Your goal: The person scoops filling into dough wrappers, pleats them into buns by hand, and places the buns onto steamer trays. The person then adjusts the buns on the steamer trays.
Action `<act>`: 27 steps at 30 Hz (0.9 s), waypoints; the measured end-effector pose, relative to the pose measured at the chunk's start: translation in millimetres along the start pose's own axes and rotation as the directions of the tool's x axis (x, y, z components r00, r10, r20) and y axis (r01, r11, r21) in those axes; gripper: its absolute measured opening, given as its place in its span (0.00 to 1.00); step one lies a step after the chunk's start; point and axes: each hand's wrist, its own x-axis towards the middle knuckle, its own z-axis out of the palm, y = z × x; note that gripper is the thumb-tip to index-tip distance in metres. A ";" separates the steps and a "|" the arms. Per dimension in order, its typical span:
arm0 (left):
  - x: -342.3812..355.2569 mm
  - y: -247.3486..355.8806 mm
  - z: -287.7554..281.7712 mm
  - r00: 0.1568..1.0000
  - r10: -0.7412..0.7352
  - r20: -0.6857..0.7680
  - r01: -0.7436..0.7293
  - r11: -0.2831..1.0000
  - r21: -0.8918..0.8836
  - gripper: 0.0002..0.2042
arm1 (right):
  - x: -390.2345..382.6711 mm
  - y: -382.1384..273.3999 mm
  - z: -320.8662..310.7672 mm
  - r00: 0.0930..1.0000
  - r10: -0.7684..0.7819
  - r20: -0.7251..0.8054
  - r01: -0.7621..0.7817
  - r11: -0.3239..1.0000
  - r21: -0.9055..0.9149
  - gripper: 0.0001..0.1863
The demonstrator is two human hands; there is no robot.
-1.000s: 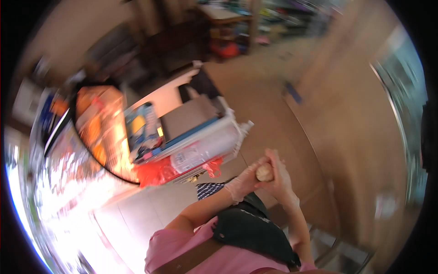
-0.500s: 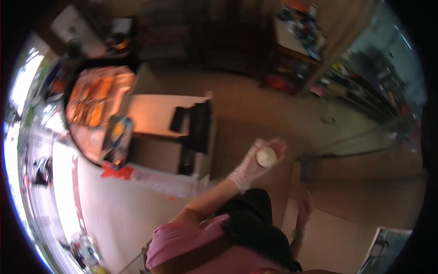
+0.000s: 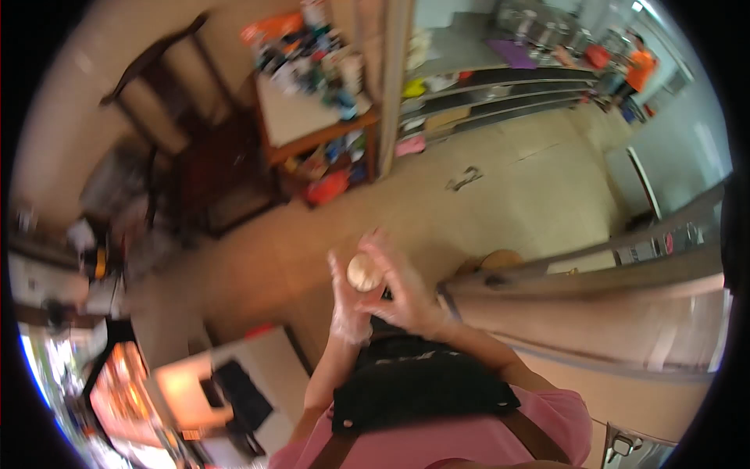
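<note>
A pale, round dough ball (image 3: pixel 363 273) sits between my two hands in front of my body. My left hand (image 3: pixel 346 301), in a thin see-through glove, cups it from the left and below, thumb and fingers curved around it. From the right, my right hand (image 3: pixel 402 293) closes over it, its fingers reaching past the far side. That hand also seems to wear a thin glove. Where the palms meet the ball is hidden.
A doorway post (image 3: pixel 393 86) stands ahead, beside a cluttered wooden table (image 3: pixel 297 117) and a dark wooden chair (image 3: pixel 211 156). Metal shelving (image 3: pixel 500 90) and a person in orange (image 3: pixel 641 70) are beyond. A counter (image 3: pixel 285 356) is at left; a glass-topped partition (image 3: pixel 578 313) at right.
My view has swung right toward the doorway. The dough ball was in my left hand alone, with my right hand apart and low; now both hands are around it.
</note>
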 end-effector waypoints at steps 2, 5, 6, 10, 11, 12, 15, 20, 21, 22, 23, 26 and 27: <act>66.0 -6.7 3.0 0.996 -0.002 0.092 0.005 0.999 -0.034 0.47 | 53.0 40.2 -6.2 1.000 -0.027 -0.008 0.026 0.996 -0.083 0.44; 160.9 -20.1 5.0 0.987 -0.043 0.155 0.051 0.997 -0.052 0.46 | 97.9 106.6 -34.8 0.992 0.098 -0.081 -0.112 0.974 -0.195 0.44; 197.1 -27.5 8.6 0.988 -0.085 0.130 0.085 0.996 0.006 0.46 | 113.7 134.0 -51.5 0.979 0.159 -0.124 -0.177 0.973 -0.150 0.45; 343.0 -59.1 42.8 0.919 -0.362 0.154 0.325 0.920 0.220 0.48 | 172.6 218.3 -137.3 0.893 0.377 -0.247 -0.410 0.907 -0.096 0.44; 380.2 -72.9 56.8 0.884 -0.430 0.182 0.384 0.891 0.240 0.49 | 185.6 236.4 -166.4 0.884 0.357 -0.303 -0.403 0.909 -0.104 0.42; 408.2 -84.3 70.7 0.846 -0.502 0.179 0.450 0.853 0.264 0.48 | 196.3 251.2 -191.3 0.895 0.225 -0.384 -0.310 0.934 -0.176 0.42; 488.9 -123.5 110.9 0.654 -0.740 0.157 0.659 0.659 0.363 0.46 | 204.2 288.8 -266.2 0.895 0.287 -0.340 -0.379 0.893 -0.242 0.43; 584.0 -232.0 182.8 0.475 -0.874 0.099 0.734 0.456 0.504 0.42 | 194.1 350.8 -374.7 0.759 0.292 -0.582 -0.515 0.816 -0.262 0.47; 598.1 -254.6 195.9 0.479 -0.861 0.173 0.669 0.486 0.563 0.42 | 188.2 362.9 -397.0 0.680 0.280 -0.678 -0.528 0.828 -0.188 0.47; 612.2 -277.0 206.9 0.490 -0.848 0.202 0.602 0.497 0.625 0.42 | 180.3 373.9 -417.9 0.581 0.288 -0.761 -0.525 0.847 -0.080 0.47; 630.3 -310.1 217.7 0.528 -0.832 0.168 0.587 0.501 0.636 0.42 | 174.6 385.7 -437.2 0.469 0.313 -0.826 -0.508 0.860 0.037 0.47; 680.7 -410.4 245.4 0.447 -0.848 0.284 0.620 0.523 0.585 0.43 | 161.5 433.3 -507.6 0.381 0.360 -0.851 -0.421 0.888 0.187 0.50; 696.2 -446.2 256.5 0.407 -0.863 0.299 0.678 0.505 0.534 0.43 | 155.6 450.2 -538.1 0.391 0.316 -0.864 -0.320 0.927 0.195 0.50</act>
